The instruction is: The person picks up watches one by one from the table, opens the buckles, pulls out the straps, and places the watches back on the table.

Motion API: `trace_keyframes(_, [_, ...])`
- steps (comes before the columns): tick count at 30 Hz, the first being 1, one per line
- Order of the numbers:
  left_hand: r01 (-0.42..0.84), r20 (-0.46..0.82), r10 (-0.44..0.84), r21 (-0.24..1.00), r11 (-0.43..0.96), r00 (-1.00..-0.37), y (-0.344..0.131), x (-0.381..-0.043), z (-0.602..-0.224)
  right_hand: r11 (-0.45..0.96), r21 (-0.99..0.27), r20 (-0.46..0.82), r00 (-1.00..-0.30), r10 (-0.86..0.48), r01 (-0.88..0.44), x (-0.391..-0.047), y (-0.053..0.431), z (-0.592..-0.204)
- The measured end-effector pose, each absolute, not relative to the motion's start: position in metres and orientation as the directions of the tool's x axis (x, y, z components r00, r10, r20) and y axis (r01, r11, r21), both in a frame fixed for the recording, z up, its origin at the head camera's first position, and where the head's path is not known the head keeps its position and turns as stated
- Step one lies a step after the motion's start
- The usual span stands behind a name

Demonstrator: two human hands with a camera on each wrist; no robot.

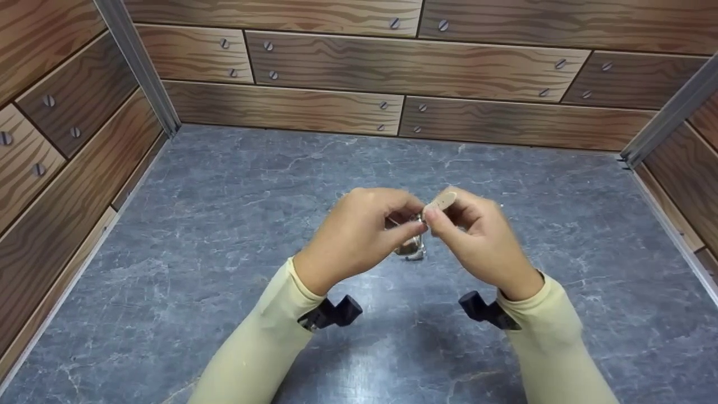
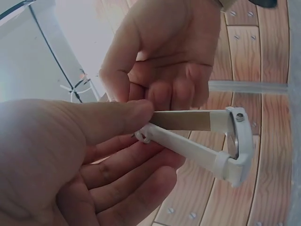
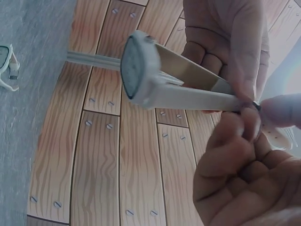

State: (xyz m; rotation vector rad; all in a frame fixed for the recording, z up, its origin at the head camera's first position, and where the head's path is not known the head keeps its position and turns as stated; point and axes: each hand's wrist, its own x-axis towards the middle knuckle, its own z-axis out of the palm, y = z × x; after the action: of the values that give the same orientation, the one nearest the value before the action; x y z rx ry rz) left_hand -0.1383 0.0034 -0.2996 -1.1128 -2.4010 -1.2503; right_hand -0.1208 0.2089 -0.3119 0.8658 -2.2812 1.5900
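A white wristwatch hangs between both hands, its strap looped and its case away from the fingers. Thumb and fingers of my left hand pinch the strap near the buckle, which they partly hide. My right hand pinches the free strap end, whose holes show beside the thumb. In the left wrist view the strap's tan lining faces inward. The dial is turned away from the hands in the right wrist view. How far the strap passes through the buckle is hidden.
Beneath the hands lies a grey marbled tabletop. Wood-patterned panels enclose the back and sides, with metal posts at the corners. At the right wrist view's left edge, a watch-like shape shows on the grey surface; I cannot tell whether it is a reflection.
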Motion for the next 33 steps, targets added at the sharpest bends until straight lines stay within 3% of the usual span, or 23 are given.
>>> trace_keyframes(5, [0.676, 0.521, 0.475, 0.694, 0.249, -0.709, 0.0016, -0.1408, -0.3001, 0.233, -0.739, 0.533, -0.760, -0.372, -0.632, -0.1222, 0.2091, -0.3135])
trace_keyframes(16, [0.556, 0.449, 0.435, 0.817, 0.156, -0.781, 0.0003, -0.1431, -0.2976, 0.248, -0.714, 0.574, -0.750, -0.327, -0.655, -0.1246, 0.2069, -0.3137])
trace_keyframes(33, [0.502, 0.385, 0.442, 0.845, 0.184, -0.810, -0.0025, -0.1445, -0.2947, 0.247, -0.648, 0.648, -0.692, -0.317, -0.720, -0.1277, 0.2054, -0.3154])
